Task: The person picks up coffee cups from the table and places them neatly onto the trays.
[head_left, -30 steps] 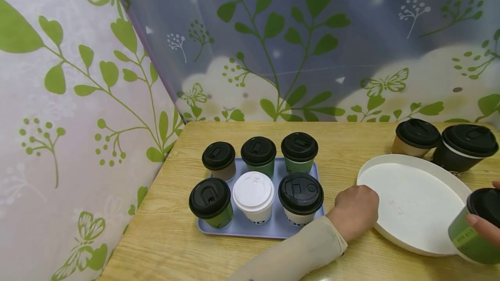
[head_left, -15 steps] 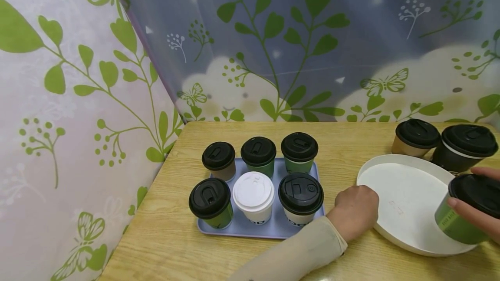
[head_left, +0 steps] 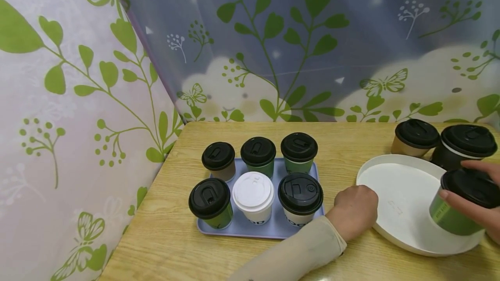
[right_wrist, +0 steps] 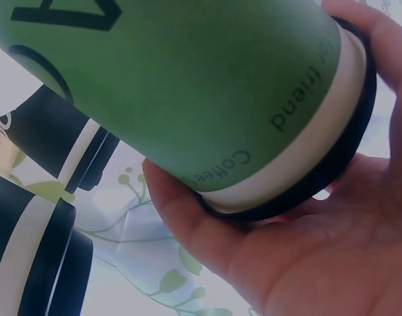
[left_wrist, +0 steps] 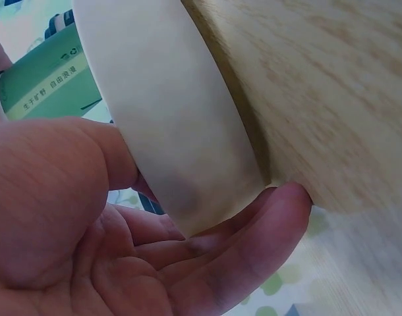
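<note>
My left hand (head_left: 354, 212) holds the near left rim of a round white tray (head_left: 404, 200). In the left wrist view, the thumb lies on one side of the tray wall (left_wrist: 168, 112) and the fingers curl under the other. My right hand (head_left: 485, 219) grips a green paper coffee cup (head_left: 449, 217) around its black lid, thumb and fingers on opposite sides. The cup is upright over the right part of the tray; whether its base touches cannot be told. Lettering shows on the green cup (right_wrist: 188, 85) in the right wrist view.
A lilac rectangular tray (head_left: 258, 230) bears several lidded cups in two rows, among them a white-lidded cup (head_left: 254, 196). Behind the round tray stand a tan cup (head_left: 416, 138) and a larger black cup (head_left: 455, 157). Patterned cloth rises behind the wooden table (head_left: 168, 233).
My right hand has carried the green cup leftward and away from me, from the tray's right edge to over its inside. The left hand stays on the rim.
</note>
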The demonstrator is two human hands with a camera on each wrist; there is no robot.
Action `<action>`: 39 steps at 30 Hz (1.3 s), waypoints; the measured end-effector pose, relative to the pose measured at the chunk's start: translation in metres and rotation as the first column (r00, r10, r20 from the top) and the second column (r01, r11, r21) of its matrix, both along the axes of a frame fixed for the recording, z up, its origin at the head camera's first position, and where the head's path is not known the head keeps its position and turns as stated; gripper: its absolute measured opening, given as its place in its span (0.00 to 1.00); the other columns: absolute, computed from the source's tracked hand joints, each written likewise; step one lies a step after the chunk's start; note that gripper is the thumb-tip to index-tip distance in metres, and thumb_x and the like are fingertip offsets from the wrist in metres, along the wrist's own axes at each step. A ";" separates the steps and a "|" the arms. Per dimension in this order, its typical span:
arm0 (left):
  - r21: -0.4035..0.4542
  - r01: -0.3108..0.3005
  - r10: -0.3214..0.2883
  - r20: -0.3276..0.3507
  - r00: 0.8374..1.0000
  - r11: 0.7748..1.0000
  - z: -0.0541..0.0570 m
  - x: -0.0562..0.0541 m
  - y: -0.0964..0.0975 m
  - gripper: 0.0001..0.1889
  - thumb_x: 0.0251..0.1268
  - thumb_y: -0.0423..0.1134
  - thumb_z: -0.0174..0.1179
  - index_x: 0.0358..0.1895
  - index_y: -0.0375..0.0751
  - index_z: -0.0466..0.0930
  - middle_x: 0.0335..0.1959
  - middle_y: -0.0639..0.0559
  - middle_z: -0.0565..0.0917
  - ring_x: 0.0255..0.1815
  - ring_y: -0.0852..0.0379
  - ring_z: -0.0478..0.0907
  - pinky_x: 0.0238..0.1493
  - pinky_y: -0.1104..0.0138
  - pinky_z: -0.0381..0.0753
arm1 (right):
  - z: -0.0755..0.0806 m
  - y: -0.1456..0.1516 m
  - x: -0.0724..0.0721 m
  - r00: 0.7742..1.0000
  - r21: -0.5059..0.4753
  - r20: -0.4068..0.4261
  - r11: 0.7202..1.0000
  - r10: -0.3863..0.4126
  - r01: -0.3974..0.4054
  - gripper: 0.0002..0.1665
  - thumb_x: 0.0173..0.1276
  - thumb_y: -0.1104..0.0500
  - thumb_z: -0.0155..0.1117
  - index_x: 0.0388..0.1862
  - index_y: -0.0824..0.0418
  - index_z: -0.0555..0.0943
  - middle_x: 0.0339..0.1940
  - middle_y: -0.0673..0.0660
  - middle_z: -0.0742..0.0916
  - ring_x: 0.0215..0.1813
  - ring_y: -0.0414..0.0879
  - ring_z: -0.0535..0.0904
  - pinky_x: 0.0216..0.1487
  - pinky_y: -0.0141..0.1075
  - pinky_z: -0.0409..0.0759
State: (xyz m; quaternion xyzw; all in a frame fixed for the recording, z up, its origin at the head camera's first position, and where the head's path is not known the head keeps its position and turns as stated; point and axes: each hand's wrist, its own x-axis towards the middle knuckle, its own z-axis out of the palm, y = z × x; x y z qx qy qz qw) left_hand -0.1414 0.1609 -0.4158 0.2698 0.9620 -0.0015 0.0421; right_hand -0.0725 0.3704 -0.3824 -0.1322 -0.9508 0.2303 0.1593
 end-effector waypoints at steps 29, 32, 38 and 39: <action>-0.006 -0.009 0.009 0.013 1.000 1.000 0.001 0.000 0.000 0.12 0.75 0.45 0.61 0.28 0.57 0.86 0.28 0.63 0.81 0.21 0.64 0.74 0.14 0.64 0.74 | 0.021 -0.023 -0.017 0.996 0.077 -0.032 0.994 0.079 -0.076 0.52 0.67 0.39 0.70 0.75 0.72 0.62 0.74 0.81 0.62 0.78 0.77 0.50 0.73 0.72 0.49; -0.003 -0.011 0.012 0.018 1.000 1.000 0.001 0.000 0.000 0.12 0.74 0.45 0.61 0.28 0.57 0.86 0.28 0.63 0.81 0.21 0.64 0.73 0.14 0.64 0.74 | 0.024 -0.024 -0.020 0.995 0.096 -0.029 0.991 0.097 -0.093 0.52 0.68 0.38 0.70 0.73 0.72 0.63 0.73 0.81 0.64 0.77 0.77 0.51 0.73 0.72 0.48; -0.003 -0.011 0.011 0.026 1.000 1.000 0.000 0.000 0.001 0.12 0.74 0.45 0.61 0.29 0.57 0.86 0.28 0.63 0.81 0.22 0.64 0.74 0.15 0.65 0.74 | 0.027 -0.027 -0.025 0.992 0.107 -0.036 0.987 0.121 -0.116 0.51 0.68 0.37 0.69 0.70 0.75 0.65 0.70 0.83 0.65 0.75 0.78 0.54 0.72 0.72 0.50; -0.003 -0.011 0.011 0.026 1.000 1.000 0.000 0.000 0.001 0.12 0.74 0.45 0.61 0.29 0.57 0.86 0.28 0.63 0.81 0.22 0.64 0.74 0.15 0.65 0.74 | 0.028 -0.027 -0.026 0.992 0.107 -0.035 0.987 0.124 -0.119 0.50 0.69 0.37 0.69 0.70 0.75 0.66 0.70 0.83 0.65 0.75 0.78 0.54 0.72 0.72 0.50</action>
